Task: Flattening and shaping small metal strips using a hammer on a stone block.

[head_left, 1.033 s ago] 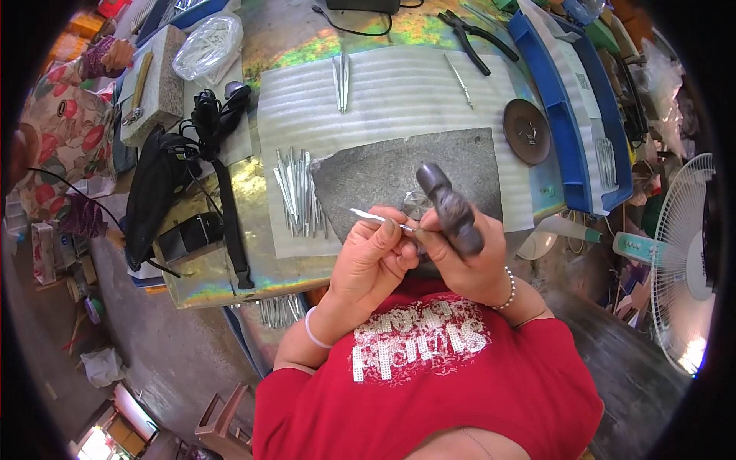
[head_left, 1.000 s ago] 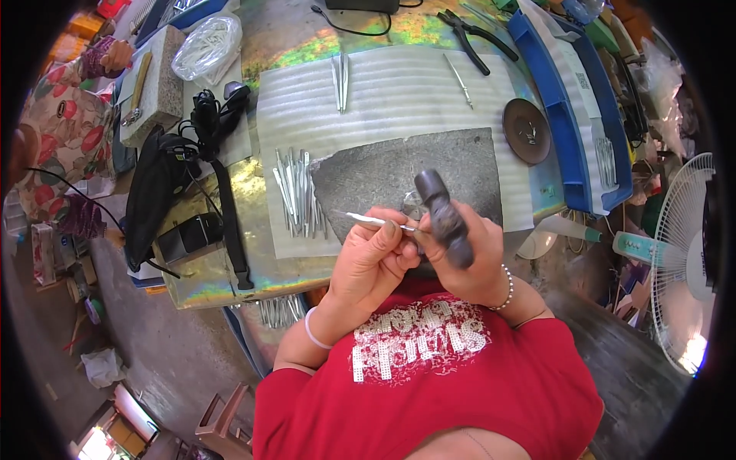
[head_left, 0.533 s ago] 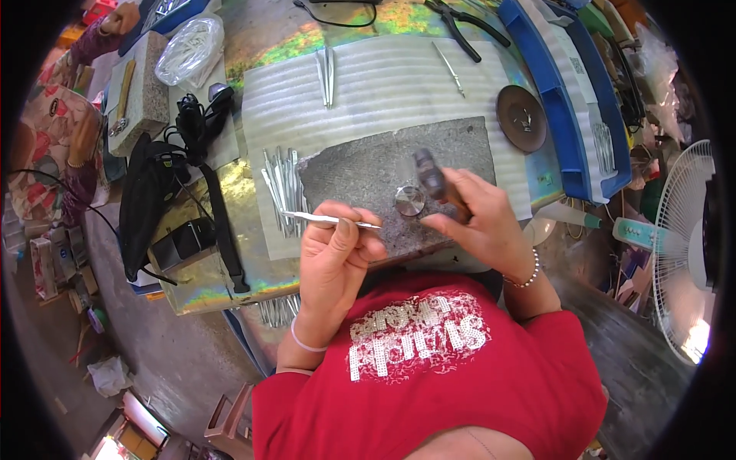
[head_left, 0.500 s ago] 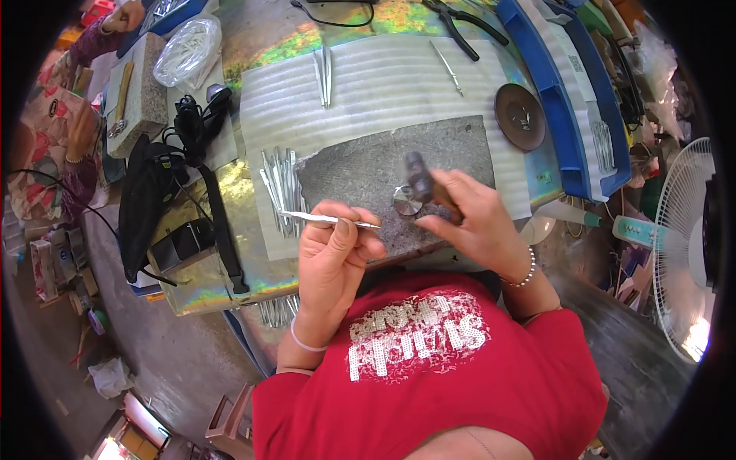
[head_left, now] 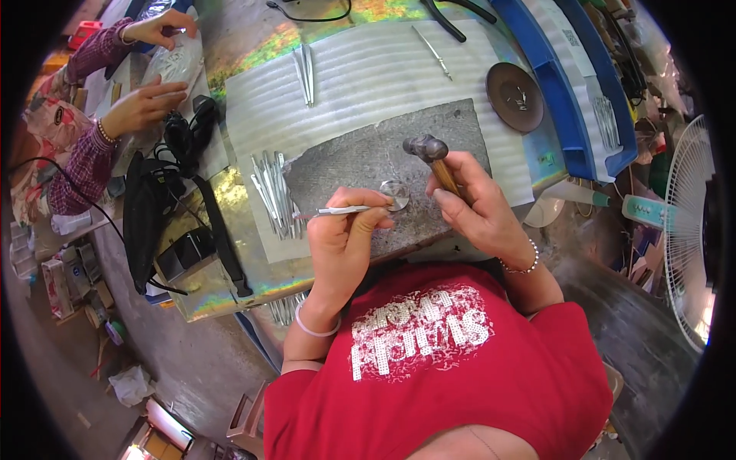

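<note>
My left hand (head_left: pixel 343 238) pinches a slim silvery rod (head_left: pixel 340 210) between thumb and fingers. The rod's right end is at a small round metal disc (head_left: pixel 394 196), partly covered by my fingertips; whether they touch cannot be made out. Beneath the disc lies a flat grey stone slab (head_left: pixel 330 161). To the right, my right hand (head_left: pixel 479 211) grips the wooden handle of a hammer (head_left: pixel 445 177). Its dark metal head is raised above the slab, beyond the disc and slightly right of it.
Several silvery rods (head_left: pixel 270 195) lie left of the slab; more rods (head_left: pixel 306 75) rest on the white foam sheet (head_left: pixel 368 69). A brown dish (head_left: pixel 515 92), blue tray (head_left: pixel 553 77) and pliers (head_left: pixel 445 19) are rightward. Another person's hands (head_left: pixel 146 107) work at far left. A fan (head_left: pixel 690 238) stands right.
My left hand has brought the rod rightward to the disc. The hammer has moved off the disc, up and right. The other person's hands have come together over a plastic bag.
</note>
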Demonstrator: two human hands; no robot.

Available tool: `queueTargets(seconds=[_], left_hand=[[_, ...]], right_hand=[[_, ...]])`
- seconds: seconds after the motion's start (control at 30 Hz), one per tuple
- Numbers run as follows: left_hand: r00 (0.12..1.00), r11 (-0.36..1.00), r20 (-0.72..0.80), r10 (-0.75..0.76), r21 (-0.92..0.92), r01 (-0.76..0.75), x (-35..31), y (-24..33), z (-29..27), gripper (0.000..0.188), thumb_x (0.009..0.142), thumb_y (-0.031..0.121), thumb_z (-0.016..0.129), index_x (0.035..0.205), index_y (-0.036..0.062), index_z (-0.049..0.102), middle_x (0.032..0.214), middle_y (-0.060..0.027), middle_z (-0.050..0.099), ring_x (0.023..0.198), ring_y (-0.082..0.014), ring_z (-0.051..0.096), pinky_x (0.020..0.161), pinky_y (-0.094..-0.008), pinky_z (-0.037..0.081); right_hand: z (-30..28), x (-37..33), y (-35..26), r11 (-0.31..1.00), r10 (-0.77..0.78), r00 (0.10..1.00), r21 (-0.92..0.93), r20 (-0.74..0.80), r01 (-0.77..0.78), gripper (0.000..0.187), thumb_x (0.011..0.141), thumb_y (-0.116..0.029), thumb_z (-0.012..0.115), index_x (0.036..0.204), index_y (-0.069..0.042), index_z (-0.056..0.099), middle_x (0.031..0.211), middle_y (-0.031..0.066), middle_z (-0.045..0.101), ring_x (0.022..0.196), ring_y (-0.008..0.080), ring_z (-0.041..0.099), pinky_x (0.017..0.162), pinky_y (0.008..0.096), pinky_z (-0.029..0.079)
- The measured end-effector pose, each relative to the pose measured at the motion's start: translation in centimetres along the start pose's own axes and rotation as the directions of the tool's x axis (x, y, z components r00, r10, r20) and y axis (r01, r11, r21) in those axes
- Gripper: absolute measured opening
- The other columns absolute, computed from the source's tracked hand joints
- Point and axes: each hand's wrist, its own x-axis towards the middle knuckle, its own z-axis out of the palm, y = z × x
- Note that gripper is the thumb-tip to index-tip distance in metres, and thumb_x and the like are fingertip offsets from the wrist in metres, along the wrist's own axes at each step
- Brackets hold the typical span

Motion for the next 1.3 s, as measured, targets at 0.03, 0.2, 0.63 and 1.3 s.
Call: queueTargets(seconds=[0.03,0.2,0.63,1.3], left_hand=[[1.000,0.998,-0.016,0.027,0.064,-0.026,0.1,-0.1,0.1,0.006,0.085,-0.007,0.055,0.088,-0.0052,0.060,0.088,-0.0095,0.062,0.071,-0.0128,0.061,0.064,-0.0232,0.051],[0.998,0.989,-0.023,0.058,0.138,-0.055,0.2,-0.3,0.3,0.007,0.083,-0.009,0.056,0.088,-0.0048,0.060,0.086,-0.0096,0.062,0.071,-0.0129,0.061,0.064,-0.0239,0.050],[0.994,0.966,0.008,0.112,0.233,-0.111,0.6,-0.1,0.5,0.006,0.082,-0.008,0.057,0.085,-0.0035,0.058,0.081,-0.0096,0.060,0.069,-0.0151,0.061,0.062,-0.0243,0.049],[0.900,0.507,0.356,0.253,0.743,-0.436,0.4,2.0,0.7,0.021,0.074,0.012,0.061,0.094,0.0091,0.057,0.093,-0.0095,0.061,0.068,-0.0279,0.064,0.052,-0.0346,0.052]], right_hand=[[-0.1,-0.3,-0.4,0.996,0.066,0.998,0.058,0.019,-0.067,0.034,0.089,-0.008,0.055,0.121,-0.002,0.043,0.087,0.0082,0.059,0.076,0.0122,0.057,0.065,0.0265,0.046],[-0.2,-0.8,1.0,0.988,-0.031,0.999,0.155,0.025,0.026,0.038,0.093,-0.008,0.051,0.129,-0.003,0.040,0.089,0.0056,0.059,0.075,0.0091,0.057,0.062,0.0234,0.045],[-0.2,-0.6,0.6,0.991,-0.031,0.999,0.131,0.033,0.026,0.040,0.091,-0.008,0.054,0.129,0.000,0.044,0.092,0.0080,0.061,0.072,0.0115,0.059,0.064,0.0250,0.048],[1.0,1.0,-7.8,0.800,-0.505,0.811,-0.192,0.296,0.568,0.024,0.072,-0.001,0.068,0.094,-0.002,0.058,0.081,0.0127,0.059,0.068,0.0294,0.061,0.058,0.0318,0.050]])
